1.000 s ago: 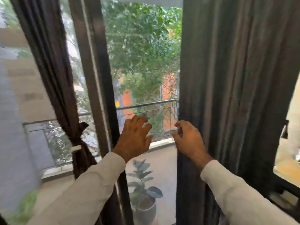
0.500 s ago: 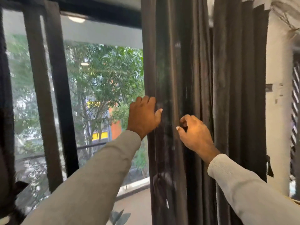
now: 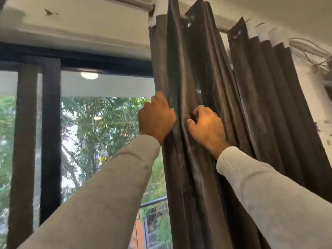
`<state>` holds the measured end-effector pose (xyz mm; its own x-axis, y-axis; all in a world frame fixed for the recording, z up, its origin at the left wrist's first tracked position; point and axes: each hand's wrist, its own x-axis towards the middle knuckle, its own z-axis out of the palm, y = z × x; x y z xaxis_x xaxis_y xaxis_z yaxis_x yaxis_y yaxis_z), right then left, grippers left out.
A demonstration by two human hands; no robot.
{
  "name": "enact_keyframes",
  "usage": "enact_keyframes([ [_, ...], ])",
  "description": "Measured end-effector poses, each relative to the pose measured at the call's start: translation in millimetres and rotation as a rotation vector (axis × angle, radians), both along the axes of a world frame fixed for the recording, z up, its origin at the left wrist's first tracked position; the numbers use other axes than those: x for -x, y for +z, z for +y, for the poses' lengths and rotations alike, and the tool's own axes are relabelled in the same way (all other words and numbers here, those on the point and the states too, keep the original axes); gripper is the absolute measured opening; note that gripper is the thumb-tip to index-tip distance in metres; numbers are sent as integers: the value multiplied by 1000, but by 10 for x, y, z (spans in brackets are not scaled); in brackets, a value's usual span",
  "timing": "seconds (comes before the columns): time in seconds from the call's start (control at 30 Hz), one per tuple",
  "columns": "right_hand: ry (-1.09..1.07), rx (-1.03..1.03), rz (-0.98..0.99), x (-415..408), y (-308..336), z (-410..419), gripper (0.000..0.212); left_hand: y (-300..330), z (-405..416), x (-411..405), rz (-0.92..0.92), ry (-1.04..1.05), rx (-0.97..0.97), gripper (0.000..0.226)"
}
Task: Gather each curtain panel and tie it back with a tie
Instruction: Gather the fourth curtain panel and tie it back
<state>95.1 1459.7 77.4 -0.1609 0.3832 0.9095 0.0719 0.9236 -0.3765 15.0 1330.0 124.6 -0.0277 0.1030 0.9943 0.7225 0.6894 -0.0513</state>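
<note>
A dark brown curtain panel [image 3: 251, 105] hangs in folds from a rod [image 3: 185, 19] near the ceiling, on the right side of the window. My left hand [image 3: 156, 119] grips the panel's left edge, its fingers wrapped behind the fabric. My right hand [image 3: 206, 126] pinches a fold a little to the right, fingers curled into the cloth. Both arms reach up and forward in light grey sleeves. No tie is in view.
A tall window with dark vertical frames [image 3: 50, 141] fills the left, with trees and a balcony railing [image 3: 154, 202] outside. The white wall [image 3: 312, 105] and loose wires [image 3: 309, 51] lie right of the curtain.
The view has tilted upward from the balcony floor to the curtain rod. Both hands have risen along the right panel and closed on its folds; the tied left panel has left the view.
</note>
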Motion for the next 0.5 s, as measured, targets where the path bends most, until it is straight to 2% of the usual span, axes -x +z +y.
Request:
enact_keyframes([
  [0.13,50,-7,90,179,505,92,34,357,-265,74,189,105,17,28],
  [0.23,70,-32,177,252,840,120,35,589,-829,156,187,139,-32,26],
  [0.3,73,-31,234,292,1027,126,36,680,-1410,282,97,285,-128,14],
  [0.4,149,-9,286,372,1278,124,35,789,-2325,365,-182,473,-368,31],
  [0.5,241,-29,330,457,1478,63,31,844,-2639,131,-298,395,-372,31],
])
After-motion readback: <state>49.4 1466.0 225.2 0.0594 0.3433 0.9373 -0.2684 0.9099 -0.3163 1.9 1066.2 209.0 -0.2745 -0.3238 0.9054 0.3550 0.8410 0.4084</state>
